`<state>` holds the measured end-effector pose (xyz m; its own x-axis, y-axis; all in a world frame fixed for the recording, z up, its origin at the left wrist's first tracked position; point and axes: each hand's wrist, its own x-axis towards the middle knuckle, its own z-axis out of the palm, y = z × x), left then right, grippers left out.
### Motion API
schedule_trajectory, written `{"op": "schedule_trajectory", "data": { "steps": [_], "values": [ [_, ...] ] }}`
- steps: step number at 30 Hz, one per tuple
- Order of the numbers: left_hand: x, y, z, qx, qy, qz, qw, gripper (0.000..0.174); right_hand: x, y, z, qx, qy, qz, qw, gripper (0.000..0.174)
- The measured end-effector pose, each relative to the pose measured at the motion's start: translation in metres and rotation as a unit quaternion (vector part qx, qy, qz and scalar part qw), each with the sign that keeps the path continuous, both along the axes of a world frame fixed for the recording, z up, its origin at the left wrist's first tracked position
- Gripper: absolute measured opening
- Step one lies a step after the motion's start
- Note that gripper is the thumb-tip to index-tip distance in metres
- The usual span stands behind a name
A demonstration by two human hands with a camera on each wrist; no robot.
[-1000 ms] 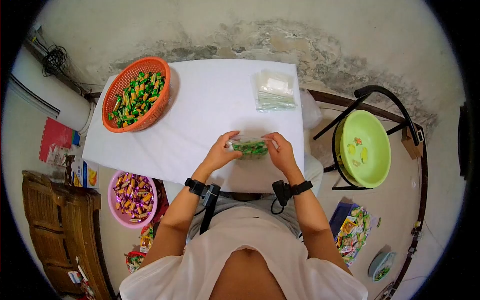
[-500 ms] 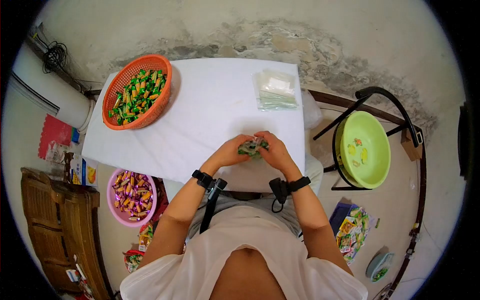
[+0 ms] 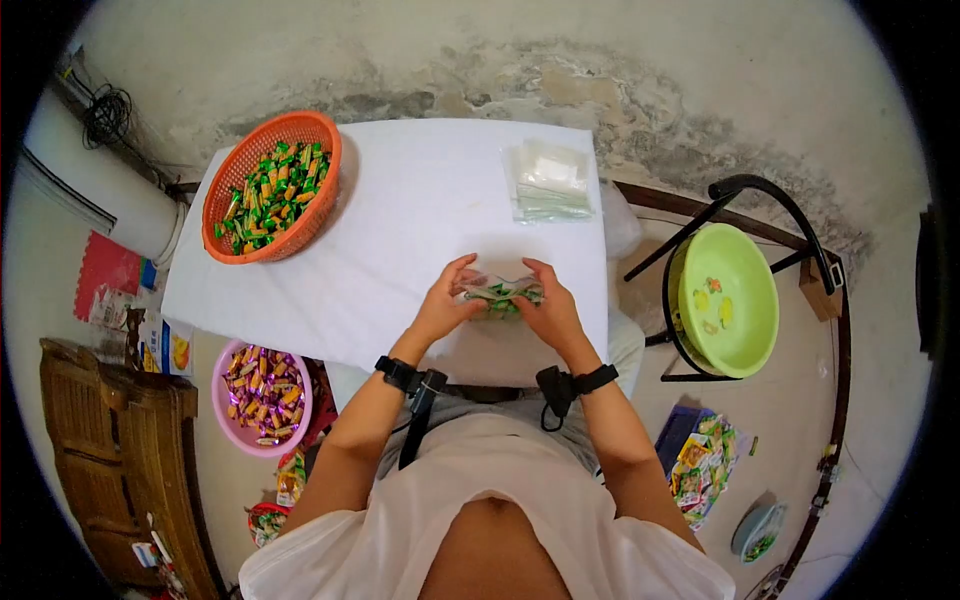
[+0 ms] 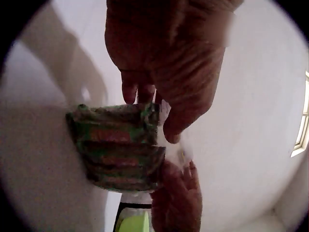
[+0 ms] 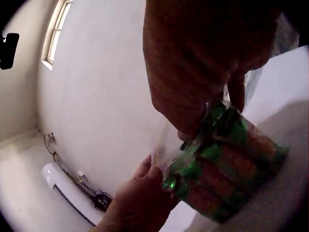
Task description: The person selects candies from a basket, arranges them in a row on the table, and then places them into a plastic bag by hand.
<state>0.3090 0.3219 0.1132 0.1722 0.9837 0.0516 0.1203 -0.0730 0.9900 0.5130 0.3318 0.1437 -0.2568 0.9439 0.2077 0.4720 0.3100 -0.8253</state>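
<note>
A clear plastic bag (image 3: 498,297) of green-and-orange wrapped sweets is held between both hands over the near side of the white-covered table (image 3: 420,200). My left hand (image 3: 443,305) grips the bag's left end, thumb nearest me and fingers on the far side. At the opposite end, my right hand (image 3: 552,308) holds the bag the same way. In the left wrist view, wrapped sweets (image 4: 116,150) lie in rows inside the film, and the thumbs are at the bag's loose mouth. The right wrist view shows the sweets (image 5: 227,169) below the right hand.
An orange basket (image 3: 300,236) of the same sweets stands at the table's far left; a stack of clear bags (image 3: 553,185) lies far right. On the floor are a pink basin (image 3: 262,449) of purple-wrapped sweets and, right, a green basin (image 3: 750,320) by a black metal frame (image 3: 815,225).
The hands came together over the bag, bunching it, then moved apart again to its two ends. The bag's top film now looks more crumpled; basket and bag stack stayed put.
</note>
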Motion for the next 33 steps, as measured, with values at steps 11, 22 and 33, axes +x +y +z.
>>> {"op": "schedule_trajectory", "data": {
  "steps": [11,22,33],
  "values": [
    [-0.010,-0.007,0.017,-0.048,0.030,0.073,0.996,0.026,0.025,0.000,-0.030,-0.136,0.206,-0.005,0.969,0.025],
    [0.004,-0.021,0.010,-0.134,-0.129,0.156,0.970,0.012,0.026,-0.010,0.017,0.026,0.083,-0.036,0.996,0.019],
    [0.010,-0.033,0.003,-0.129,-0.183,0.172,0.959,0.017,-0.015,-0.002,0.049,0.201,-0.131,0.112,0.964,0.023]
  ]
}}
